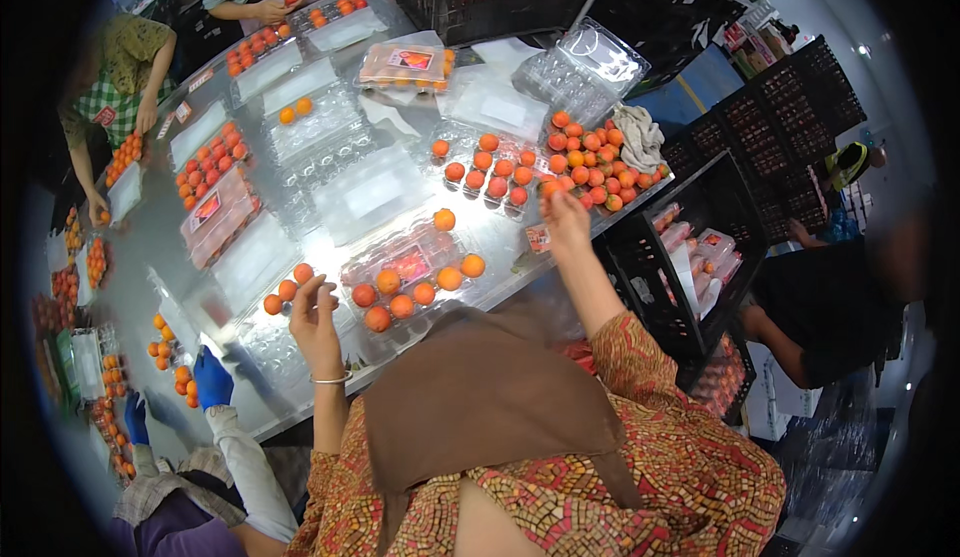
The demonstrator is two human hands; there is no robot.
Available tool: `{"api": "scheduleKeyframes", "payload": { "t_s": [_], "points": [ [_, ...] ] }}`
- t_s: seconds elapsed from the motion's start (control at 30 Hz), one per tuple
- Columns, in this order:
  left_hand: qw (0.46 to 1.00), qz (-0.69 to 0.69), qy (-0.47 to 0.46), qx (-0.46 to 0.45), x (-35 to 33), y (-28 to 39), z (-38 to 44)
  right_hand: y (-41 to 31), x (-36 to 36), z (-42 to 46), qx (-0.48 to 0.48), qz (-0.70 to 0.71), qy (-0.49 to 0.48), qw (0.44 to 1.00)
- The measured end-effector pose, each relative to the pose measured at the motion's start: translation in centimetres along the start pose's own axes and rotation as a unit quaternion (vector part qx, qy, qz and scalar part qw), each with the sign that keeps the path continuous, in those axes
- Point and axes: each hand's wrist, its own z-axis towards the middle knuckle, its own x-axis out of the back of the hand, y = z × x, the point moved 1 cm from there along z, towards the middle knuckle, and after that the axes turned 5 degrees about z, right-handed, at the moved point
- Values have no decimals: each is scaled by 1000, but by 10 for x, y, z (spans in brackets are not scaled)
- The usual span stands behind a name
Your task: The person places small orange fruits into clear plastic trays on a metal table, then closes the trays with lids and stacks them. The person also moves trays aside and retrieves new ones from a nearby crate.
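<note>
My right hand (568, 221) reaches to the near left edge of a heap of round orange-red fruit (597, 158). Its fingertips meet a fruit (551, 188); whether they grip it is unclear. Left of the heap, a clear plastic clamshell tray (476, 191) carries several fruits in its cups. My left hand (315, 328) hovers at the table's near side with fingers apart, nothing visible in it. Just beyond its fingertips lie three loose fruits (288, 290). Between my hands, several oranger fruits (401, 306) surround a clamshell with a pink label (406, 263).
On the metal table (480, 287) stand a closed labelled pack (405, 66), stacked empty clamshells (577, 62) and a grey cloth (637, 139). A black crate (694, 257) with packs adjoins the right edge. Blue-gloved hands (214, 378) of a co-worker are at left; other people work across the table.
</note>
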Motion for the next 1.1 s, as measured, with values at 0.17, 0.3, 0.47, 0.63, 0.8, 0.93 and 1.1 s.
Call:
{"api": "scheduleKeyframes", "payload": {
  "t_s": [0.17,0.3,0.47,0.63,0.8,0.93,1.1],
  "points": [
    [1000,3,8,26,10,-2,-3,-45,28,53,18,-7,62,998],
    [999,-6,17,40,9,2,-4,-40,-39,-26,236,-182,-59,953],
    [999,-13,-2,51,3,-2,-7,5,-99,-126,336,-461,-389,723],
    [999,-22,-6,47,-2,2,-10,42,-158,-164,368,-532,-521,557],
    [998,-19,0,52,2,1,-14,57,-184,-159,410,-610,-558,385],
    [998,-14,8,67,2,4,-18,48,-178,-143,336,-537,-573,520],
    [996,-25,-29,80,-3,3,-17,33,-153,-129,11,-325,-553,767]
  ]
}}
